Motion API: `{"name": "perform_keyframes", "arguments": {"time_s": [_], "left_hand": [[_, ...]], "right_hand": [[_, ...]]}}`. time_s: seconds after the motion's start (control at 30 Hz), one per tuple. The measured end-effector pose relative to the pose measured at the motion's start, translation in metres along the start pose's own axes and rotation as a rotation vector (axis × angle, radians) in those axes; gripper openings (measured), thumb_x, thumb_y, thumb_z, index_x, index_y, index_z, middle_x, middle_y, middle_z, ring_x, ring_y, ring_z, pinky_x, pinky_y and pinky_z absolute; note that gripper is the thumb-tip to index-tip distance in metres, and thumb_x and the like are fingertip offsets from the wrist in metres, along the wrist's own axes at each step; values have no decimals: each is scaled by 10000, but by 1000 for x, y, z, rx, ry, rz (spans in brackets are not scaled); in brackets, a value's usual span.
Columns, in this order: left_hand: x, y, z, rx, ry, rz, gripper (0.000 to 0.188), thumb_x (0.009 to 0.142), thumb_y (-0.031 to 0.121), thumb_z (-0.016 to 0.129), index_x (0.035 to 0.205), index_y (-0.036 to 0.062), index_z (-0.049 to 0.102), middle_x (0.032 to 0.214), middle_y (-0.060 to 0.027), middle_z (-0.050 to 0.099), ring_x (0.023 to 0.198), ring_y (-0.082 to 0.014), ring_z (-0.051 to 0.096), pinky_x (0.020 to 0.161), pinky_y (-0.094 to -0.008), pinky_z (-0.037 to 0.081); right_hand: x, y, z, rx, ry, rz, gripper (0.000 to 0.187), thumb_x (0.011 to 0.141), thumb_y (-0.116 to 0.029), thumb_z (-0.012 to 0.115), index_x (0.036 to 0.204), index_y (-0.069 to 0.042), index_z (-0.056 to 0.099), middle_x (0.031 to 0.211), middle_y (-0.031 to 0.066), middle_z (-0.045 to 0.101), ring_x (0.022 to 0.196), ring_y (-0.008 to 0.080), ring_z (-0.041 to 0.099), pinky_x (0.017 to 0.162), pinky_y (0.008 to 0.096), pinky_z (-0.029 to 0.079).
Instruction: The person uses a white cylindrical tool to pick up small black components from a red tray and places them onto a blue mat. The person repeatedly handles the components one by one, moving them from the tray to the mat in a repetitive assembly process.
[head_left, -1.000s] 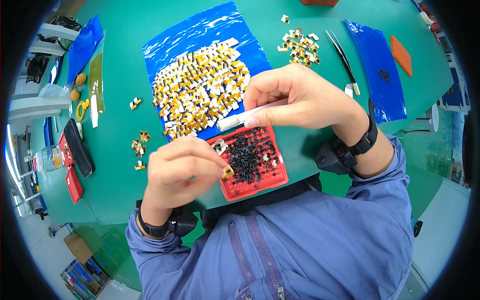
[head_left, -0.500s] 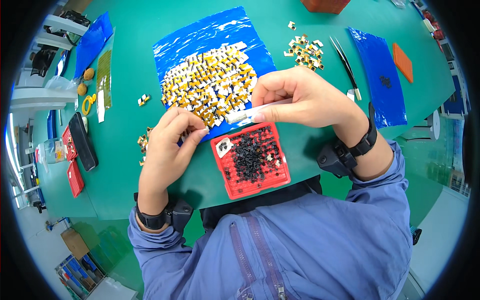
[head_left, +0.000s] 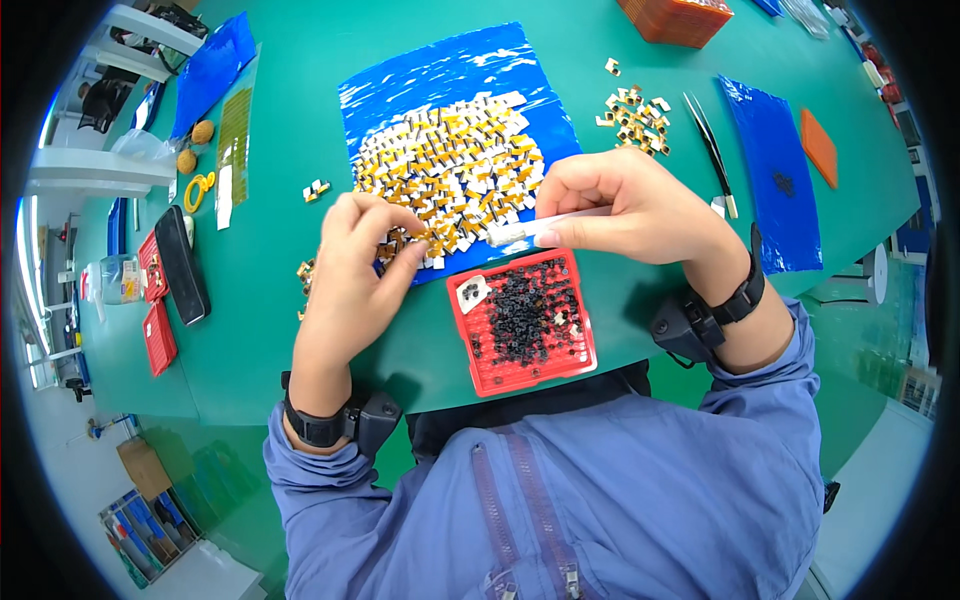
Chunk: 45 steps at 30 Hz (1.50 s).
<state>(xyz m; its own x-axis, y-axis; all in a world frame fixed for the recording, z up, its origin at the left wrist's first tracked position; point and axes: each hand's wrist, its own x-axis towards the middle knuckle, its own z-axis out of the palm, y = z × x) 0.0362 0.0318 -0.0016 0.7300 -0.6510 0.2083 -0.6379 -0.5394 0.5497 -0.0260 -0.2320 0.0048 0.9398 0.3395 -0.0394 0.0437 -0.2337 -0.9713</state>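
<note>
My left hand [head_left: 360,275] is at the lower left edge of a heap of small yellow-and-white parts [head_left: 450,170]. Its thumb and forefinger come together around a tiny yellowish piece, partly lost against the heap. The heap lies on a shiny blue sheet [head_left: 430,75]. In my right hand [head_left: 630,205], a slim white, translucent stick [head_left: 520,230] is pinched between thumb and fingers, its tip pointing left over the sheet's near edge. Just below that tip sits a red tray [head_left: 485,375] of small black parts [head_left: 520,315], with a white scrap [head_left: 473,293] in its corner.
Right of the heap are loose gold pieces [head_left: 637,122], black tweezers [head_left: 712,150], another blue sheet [head_left: 765,180] and an orange block [head_left: 819,148]. Orange-red stacked trays [head_left: 680,22] stand at the back. Leftward lie a black case [head_left: 180,265], yellow scissors [head_left: 200,190] and small red trays [head_left: 158,338].
My left hand has moved up and left against the heap; the white bit at its fingertips no longer shows there. My right hand keeps the stick almost in place. The whole view has shifted slightly.
</note>
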Motion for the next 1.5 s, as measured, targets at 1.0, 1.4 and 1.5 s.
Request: {"name": "perform_keyframes", "arguments": {"time_s": [1.0, 1.4, 1.5], "left_hand": [[-11, -35, -41, -293, 72, -343, 91, 799, 46, 683, 836, -5, 618, 800, -52, 661, 730, -94, 608, 612, -230, 463], [-3, 10, 14, -1405, -170, -160, 115, 856, -5, 599, 960, -47, 628, 855, -86, 634, 786, -136, 612, 725, -263, 490], [-4, 7, 23, -1647, -232, -126, 146, 884, 11, 555, 1010, -46, 601, 961, -119, 611, 851, -171, 617, 767, -292, 494]], "right_hand": [[0, 3, 1, 62, -14, 1, 178, 822, -179, 691, 800, -21, 610, 594, -31, 516, 546, 30, 416, 484, 207, 326], [0, -2, 13, 62, -55, -148, 213, 883, -207, 629, 848, 1, 655, 551, -27, 468, 499, 44, 383, 444, 241, 299], [0, -2, 13, 50, -62, -174, 250, 902, -223, 598, 836, 12, 649, 537, -14, 456, 505, 42, 375, 446, 243, 297]]}}
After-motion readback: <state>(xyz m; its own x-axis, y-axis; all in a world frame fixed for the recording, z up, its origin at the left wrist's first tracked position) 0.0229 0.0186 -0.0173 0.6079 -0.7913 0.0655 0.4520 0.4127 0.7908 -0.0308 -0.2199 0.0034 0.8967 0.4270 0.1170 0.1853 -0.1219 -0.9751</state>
